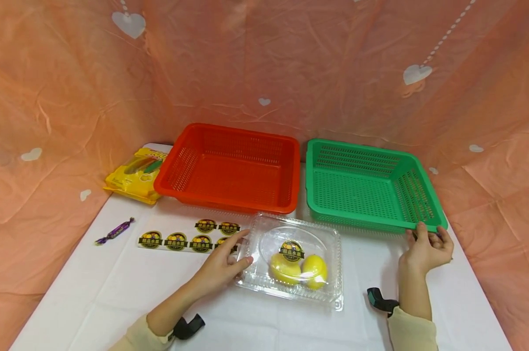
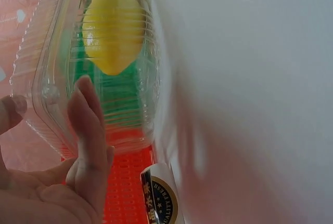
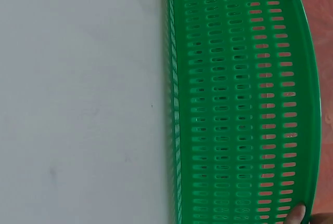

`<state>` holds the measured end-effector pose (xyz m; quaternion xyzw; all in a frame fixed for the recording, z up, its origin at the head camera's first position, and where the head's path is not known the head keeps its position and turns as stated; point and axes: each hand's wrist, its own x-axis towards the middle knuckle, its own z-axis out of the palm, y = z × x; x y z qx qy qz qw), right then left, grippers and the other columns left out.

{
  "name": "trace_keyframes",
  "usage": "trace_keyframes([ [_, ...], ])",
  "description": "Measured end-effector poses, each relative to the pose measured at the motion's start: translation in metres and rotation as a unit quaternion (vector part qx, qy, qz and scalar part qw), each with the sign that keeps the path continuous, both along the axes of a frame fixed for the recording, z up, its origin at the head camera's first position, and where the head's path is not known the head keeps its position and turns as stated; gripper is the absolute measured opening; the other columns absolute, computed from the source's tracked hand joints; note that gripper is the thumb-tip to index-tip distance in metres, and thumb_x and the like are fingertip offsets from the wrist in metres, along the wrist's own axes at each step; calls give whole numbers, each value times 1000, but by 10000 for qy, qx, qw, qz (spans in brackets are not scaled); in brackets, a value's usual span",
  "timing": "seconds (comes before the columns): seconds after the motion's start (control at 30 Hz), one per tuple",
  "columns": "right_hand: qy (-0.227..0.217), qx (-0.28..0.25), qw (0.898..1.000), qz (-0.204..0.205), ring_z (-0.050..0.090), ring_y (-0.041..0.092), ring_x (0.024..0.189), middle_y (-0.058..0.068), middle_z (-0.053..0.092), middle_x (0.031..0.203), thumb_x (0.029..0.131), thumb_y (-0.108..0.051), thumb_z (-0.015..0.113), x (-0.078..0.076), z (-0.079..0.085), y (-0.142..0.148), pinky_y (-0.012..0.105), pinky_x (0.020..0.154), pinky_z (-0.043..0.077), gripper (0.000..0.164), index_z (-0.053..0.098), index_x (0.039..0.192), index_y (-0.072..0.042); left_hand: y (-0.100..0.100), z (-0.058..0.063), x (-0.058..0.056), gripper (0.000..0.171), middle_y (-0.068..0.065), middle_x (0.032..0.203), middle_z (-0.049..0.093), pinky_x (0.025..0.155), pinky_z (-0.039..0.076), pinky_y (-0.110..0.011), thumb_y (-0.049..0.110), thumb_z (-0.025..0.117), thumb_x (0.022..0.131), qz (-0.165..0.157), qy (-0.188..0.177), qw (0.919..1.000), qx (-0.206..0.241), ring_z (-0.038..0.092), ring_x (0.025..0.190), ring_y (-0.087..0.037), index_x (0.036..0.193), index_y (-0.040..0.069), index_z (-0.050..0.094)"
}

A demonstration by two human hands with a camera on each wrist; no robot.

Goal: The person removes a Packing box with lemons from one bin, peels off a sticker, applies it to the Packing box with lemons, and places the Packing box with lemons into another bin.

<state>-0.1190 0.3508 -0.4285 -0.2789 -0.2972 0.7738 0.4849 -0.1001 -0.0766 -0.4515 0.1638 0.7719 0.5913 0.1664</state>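
A clear plastic clamshell box lies closed on the table, with a lemon and another yellow fruit inside. A round black-and-gold fruit sticker is on its lid. My left hand is at the box's left side, fingers spread and fairly straight; in the left wrist view a finger lies in front of the box wall. At the front right corner of the green basket, my right hand pinches the rim. Only its fingertips show in the right wrist view.
Left of the green basket stands a red basket. A sheet of round stickers lies left of the box, partly behind my left hand. Farther left are a purple wrapped candy and a yellow packet. A peach curtain hangs behind.
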Motion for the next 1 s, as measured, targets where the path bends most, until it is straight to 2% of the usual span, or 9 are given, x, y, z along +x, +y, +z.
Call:
trace_keyframes([
  [0.23, -135, 0, 9999, 54, 46, 15, 66, 8, 39, 82, 79, 23, 68, -3, 2, 1, 22, 47, 53, 46, 49, 111, -4, -1, -5, -7, 72, -23, 136, 45, 51, 49, -23, 16, 71, 94, -82, 421, 9990, 98, 53, 60, -9, 154, 6, 33],
  [0.43, -298, -9, 9995, 59, 44, 14, 67, 8, 39, 83, 79, 24, 67, -4, 3, 2, 21, 47, 53, 47, 48, 111, -5, 0, -10, -12, 83, -26, 143, 37, 53, 55, -27, 10, 74, 90, -302, 148, 9984, 456, 63, 70, -14, 157, 2, 25],
  [0.6, -257, -36, 9996, 57, 44, 15, 66, 8, 39, 81, 78, 25, 66, -3, 2, 3, 22, 47, 53, 48, 48, 111, -4, 2, -11, -12, 85, -21, 134, 42, 76, 54, -27, 11, 78, 84, -155, 641, 9976, 185, 57, 98, -22, 154, -1, 31],
  [0.7, -205, -48, 9997, 83, 44, 15, 66, 8, 39, 80, 78, 26, 66, -3, 2, 3, 22, 47, 53, 47, 48, 111, -4, 3, -12, -12, 88, -17, 130, 41, 73, 55, -27, 11, 78, 82, -157, 747, 9970, 160, 52, 96, -22, 155, 4, 30],
  [0.8, -161, -46, 9998, 81, 44, 15, 64, 8, 39, 79, 78, 26, 66, -3, 1, 3, 22, 46, 52, 47, 48, 111, -4, 3, -13, -11, 92, -18, 131, 36, 57, 56, -28, 8, 76, 81, -276, 594, 9973, 339, 55, 80, -19, 158, 10, 26],
  [0.83, -150, -43, 9999, 73, 44, 15, 64, 8, 39, 79, 78, 26, 66, -3, 1, 3, 22, 46, 52, 47, 48, 110, -4, 3, -13, -11, 94, -19, 131, 35, 58, 56, -29, 8, 76, 80, -304, 570, 9973, 352, 54, 77, -19, 159, 12, 25],
  [0.87, -133, -55, 9999, 73, 45, 15, 63, 8, 40, 79, 78, 26, 66, -3, 1, 3, 22, 45, 52, 47, 48, 110, -3, 3, -13, -11, 94, -19, 134, 35, 66, 57, -32, 9, 76, 80, -285, 590, 9974, 287, 55, 82, -19, 159, 13, 25],
  [0.93, -73, -85, 9999, 77, 44, 15, 63, 8, 39, 79, 78, 26, 66, -3, 1, 4, 22, 46, 52, 47, 48, 111, -3, 3, -12, -12, 93, -19, 132, 36, 73, 53, -32, 11, 78, 79, -286, 598, 9975, 227, 53, 85, -20, 157, 12, 27],
  [1.0, -34, -121, 9999, 84, 44, 15, 63, 8, 38, 79, 78, 26, 66, -3, 1, 4, 22, 46, 52, 47, 48, 111, -3, 4, -11, -12, 89, -18, 129, 38, 73, 53, -32, 12, 77, 81, -283, 453, 9983, 239, 53, 86, -20, 155, 10, 28],
])
